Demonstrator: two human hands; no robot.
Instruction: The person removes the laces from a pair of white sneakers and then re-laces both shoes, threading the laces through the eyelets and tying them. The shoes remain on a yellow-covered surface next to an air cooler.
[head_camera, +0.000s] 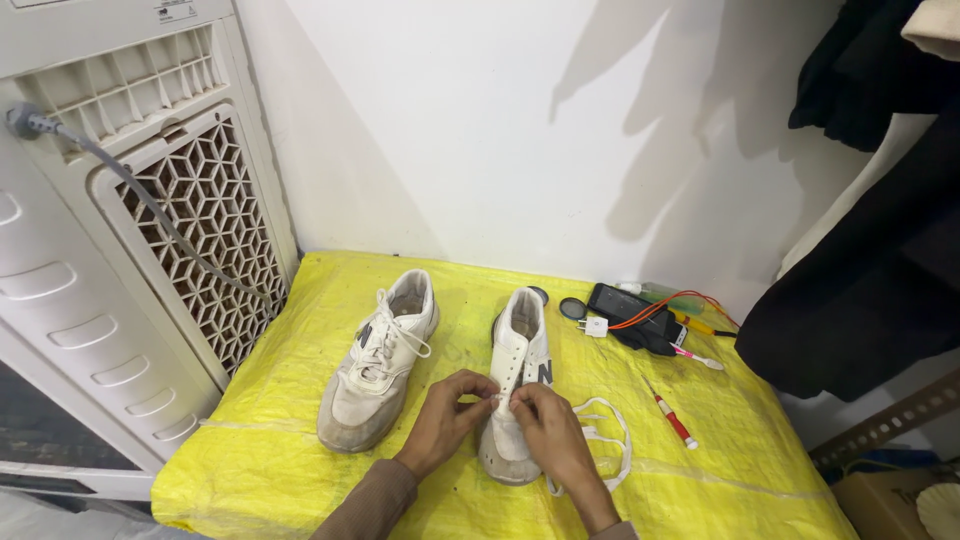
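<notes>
Both hands meet over the toe end of the right-hand white sneaker (517, 385) on the yellow sheet (300, 470): the left hand (447, 420) and right hand (548, 428) each pinch its white lace (608, 440), whose slack trails off just beside the shoe. Farther left lies the laced sneaker (380, 360); beyond, a red pen (675, 420) and a black charger (635, 315)

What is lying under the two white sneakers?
A yellow woven sheet lies under the left sneaker and the right sneaker, covering the whole surface. What the sheet rests on is hidden. A loose white lace also lies on it.
</notes>
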